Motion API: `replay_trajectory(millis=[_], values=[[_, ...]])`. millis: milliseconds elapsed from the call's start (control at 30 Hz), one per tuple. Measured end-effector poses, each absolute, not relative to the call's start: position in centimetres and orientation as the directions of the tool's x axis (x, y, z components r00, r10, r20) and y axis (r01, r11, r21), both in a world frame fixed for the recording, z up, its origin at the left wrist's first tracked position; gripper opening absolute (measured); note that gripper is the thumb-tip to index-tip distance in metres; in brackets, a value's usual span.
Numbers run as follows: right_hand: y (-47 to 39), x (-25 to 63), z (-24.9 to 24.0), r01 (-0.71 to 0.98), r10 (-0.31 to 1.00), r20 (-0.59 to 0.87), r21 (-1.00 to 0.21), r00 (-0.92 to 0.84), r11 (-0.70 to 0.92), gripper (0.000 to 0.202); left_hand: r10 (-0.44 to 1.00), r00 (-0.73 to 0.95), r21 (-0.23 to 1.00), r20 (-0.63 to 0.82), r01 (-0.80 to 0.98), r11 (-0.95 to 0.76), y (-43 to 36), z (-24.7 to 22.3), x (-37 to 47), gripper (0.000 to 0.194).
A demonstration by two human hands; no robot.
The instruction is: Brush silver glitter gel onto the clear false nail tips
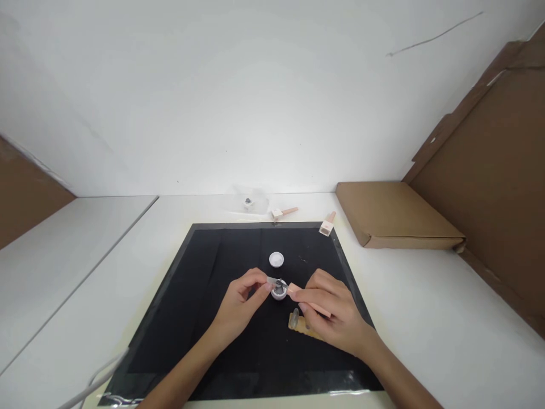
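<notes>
My left hand point(244, 298) pinches a pale, see-through false nail point(271, 280) between thumb and fingertips. In my right hand point(334, 309) is a nail polish brush, held by its pink cap handle point(313, 302). Its dark bristle end meets the false nail or lies just over it; I cannot tell exactly. Right below both sits a small round white jar point(279, 293) with grey stuff inside. A round white lid point(276, 259) rests beyond the jar. Partly under my right hand lies a tan strip point(298, 322) bearing a shiny grey false nail point(295, 317).
A black mat point(238, 250) covers the middle of the white table. At its far edge lie two white bottles point(277, 215) point(326, 228) with pink caps and a clear plastic bag point(255, 203). A flat cardboard box point(395, 216) stands right; a cable point(97, 383) runs near left.
</notes>
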State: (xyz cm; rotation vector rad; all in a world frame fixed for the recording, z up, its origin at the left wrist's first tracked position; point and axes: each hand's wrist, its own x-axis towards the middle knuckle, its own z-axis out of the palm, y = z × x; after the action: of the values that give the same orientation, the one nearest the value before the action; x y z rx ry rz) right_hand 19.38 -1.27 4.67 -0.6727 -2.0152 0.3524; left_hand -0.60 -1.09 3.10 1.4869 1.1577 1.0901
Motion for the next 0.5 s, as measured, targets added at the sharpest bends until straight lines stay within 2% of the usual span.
replay_trajectory(millis=[200, 500], values=[[-1.23, 19.31, 4.55, 0.324, 0.594, 0.654, -0.499, -0.469, 0.804, 0.025, 0.972, 0.191, 0.971, 0.139, 0.164, -0.171, -1.17, 3.11, -0.62, 0.022], [-1.19, 19.25, 4.80, 0.353, 0.598, 0.666, -0.483, -0.446, 0.801, 0.023, 0.970, 0.199, 0.965, 0.143, 0.189, -0.181, -1.09, 3.09, -0.54, 0.023]])
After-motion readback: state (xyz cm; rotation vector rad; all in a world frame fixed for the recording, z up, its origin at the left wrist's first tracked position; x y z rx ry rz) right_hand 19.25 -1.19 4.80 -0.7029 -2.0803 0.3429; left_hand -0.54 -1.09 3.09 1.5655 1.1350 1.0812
